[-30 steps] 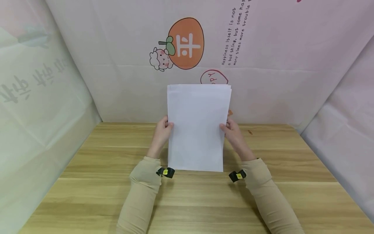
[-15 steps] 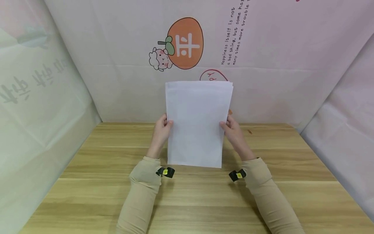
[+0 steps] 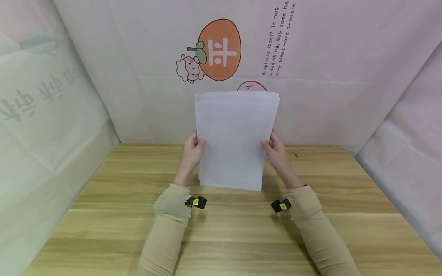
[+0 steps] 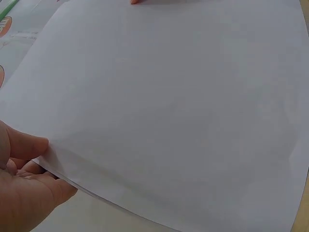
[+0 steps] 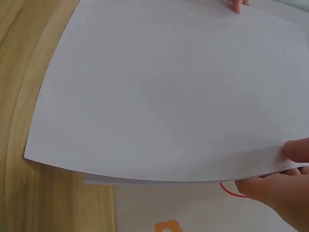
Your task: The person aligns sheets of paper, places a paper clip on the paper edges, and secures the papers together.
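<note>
A few sheets of blank white paper (image 3: 235, 142) are held up off the table, their edges slightly out of line at the top corners. My left hand (image 3: 191, 155) pinches the left edge, thumb on the front face and fingers behind. On the opposite edge my right hand (image 3: 277, 155) grips the paper the same way. In the left wrist view the left hand (image 4: 26, 176) has its thumb on the sheet's margin. The right wrist view shows the right hand (image 5: 282, 179) at the edge, with another sheet's edge just beneath. Fingers behind the paper are partly hidden.
The wooden table (image 3: 228, 237) spreads below the hands. A small paper clip (image 3: 295, 155) lies at its back right. Printed cloth (image 3: 155, 107) hangs behind the table and along both sides.
The paper has risen and its top has tilted nearer, with the lower edge lifting away from the table's front. Both hands keep their hold and have moved up slightly.
</note>
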### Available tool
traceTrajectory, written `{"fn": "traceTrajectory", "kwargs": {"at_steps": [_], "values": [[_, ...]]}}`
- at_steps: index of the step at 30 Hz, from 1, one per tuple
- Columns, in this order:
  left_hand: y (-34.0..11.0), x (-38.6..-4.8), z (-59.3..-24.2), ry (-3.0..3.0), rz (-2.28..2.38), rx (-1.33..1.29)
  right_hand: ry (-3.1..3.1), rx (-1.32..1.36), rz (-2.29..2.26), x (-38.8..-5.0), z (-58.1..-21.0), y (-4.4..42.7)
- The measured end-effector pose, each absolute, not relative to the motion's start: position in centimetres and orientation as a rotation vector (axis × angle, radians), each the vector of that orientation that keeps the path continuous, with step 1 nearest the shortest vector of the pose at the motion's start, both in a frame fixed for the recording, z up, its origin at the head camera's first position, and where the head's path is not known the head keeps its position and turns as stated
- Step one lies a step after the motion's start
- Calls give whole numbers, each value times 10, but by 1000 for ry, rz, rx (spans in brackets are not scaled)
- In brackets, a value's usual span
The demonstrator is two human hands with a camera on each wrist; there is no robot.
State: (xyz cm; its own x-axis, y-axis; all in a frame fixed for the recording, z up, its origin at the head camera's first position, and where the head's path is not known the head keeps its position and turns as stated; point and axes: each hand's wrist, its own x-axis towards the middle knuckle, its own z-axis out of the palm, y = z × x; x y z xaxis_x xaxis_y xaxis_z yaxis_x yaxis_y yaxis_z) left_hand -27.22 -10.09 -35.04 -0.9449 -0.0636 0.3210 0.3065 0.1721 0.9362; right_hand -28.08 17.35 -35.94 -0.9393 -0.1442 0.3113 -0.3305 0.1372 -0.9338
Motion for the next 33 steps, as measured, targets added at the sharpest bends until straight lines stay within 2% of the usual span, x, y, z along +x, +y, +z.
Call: {"fn": "traceTrajectory", "kwargs": {"at_steps": [18,24,33], "values": [[-101,-273,-349,-2087,-1897,-331,-2167,549,1807,-280,-359,174],[-98,-253,-329,-2112,-1885,-338,-2165,544,1815,-281,-358,172],[-99,-274,-352,-2066,-1851,-344,-2148,567,1827,-282,-360,173]]}}
